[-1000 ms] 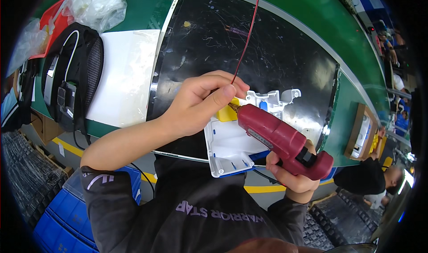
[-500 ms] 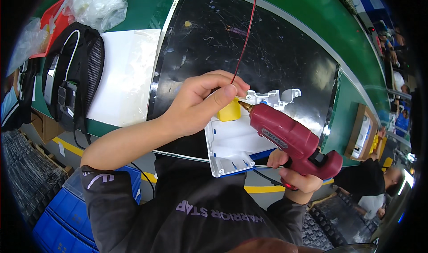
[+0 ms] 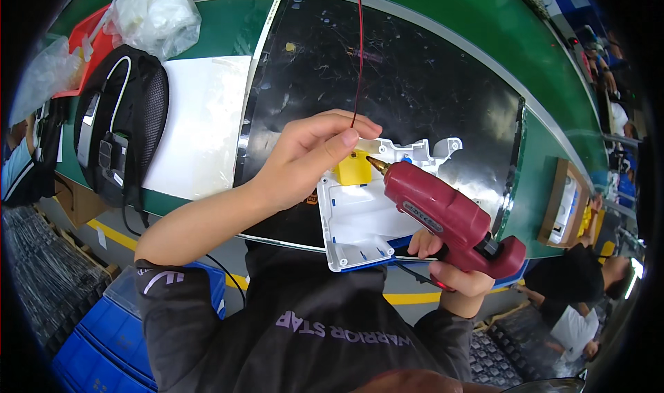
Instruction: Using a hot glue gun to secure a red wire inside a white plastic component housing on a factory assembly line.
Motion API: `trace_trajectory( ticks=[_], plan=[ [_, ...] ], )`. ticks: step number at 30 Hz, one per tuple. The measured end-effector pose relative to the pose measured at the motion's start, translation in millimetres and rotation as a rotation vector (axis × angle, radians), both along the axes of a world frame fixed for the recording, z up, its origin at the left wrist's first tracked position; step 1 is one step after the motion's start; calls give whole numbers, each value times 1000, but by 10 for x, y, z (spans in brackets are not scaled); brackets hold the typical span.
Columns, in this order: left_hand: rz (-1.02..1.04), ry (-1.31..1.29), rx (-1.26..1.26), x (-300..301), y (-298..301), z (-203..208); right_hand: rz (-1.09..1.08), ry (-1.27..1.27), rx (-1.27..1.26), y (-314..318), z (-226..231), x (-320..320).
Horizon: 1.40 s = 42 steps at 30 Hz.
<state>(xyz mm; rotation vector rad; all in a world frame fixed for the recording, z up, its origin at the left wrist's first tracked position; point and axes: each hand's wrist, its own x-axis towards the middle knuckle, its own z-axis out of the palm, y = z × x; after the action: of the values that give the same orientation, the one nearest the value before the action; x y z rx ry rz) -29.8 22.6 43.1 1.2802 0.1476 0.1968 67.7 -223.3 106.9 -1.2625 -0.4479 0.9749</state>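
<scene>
My left hand pinches a thin red and dark wire between thumb and fingers; the wire runs up out of the picture. Wrapped around the handle of a dark red hot glue gun is my right hand. The gun's brass nozzle points left, at the upper right of a square yellow piece; whether it touches is hard to tell. That yellow piece lies on an open white plastic shell with a blue underside, near the table's front edge. My left fingers hide part of the shell's upper left.
A black mat covers the middle of the green table. To the left are a white sheet, a black mesh bag, a plastic bag and a red bin. A cardboard box stands right, with people beyond.
The wire's upper part has swung left. My left fingers have shifted slightly left, leaving more of the yellow piece uncovered. The glue gun has moved a little left along with my right hand.
</scene>
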Motion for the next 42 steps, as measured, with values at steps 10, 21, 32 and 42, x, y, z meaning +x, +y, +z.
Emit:
trace_trajectory(
  ticks=[10, 21, 32, 42],
  plan=[
    [-9, 147, -8, 49, -7, 57, -27, 87, 325, -85, 87, -82],
    [-55, 300, 10, 83, 74, 106, 93, -159, 67, -126, 48, -38],
    [32, 332, 363, -56, 169, 178, 95, -106, 287, -210, 58, -10],
    [55, 504, 420, -267, 67, 306, -130, -109, 611, -369, 37, 9]
  ],
)
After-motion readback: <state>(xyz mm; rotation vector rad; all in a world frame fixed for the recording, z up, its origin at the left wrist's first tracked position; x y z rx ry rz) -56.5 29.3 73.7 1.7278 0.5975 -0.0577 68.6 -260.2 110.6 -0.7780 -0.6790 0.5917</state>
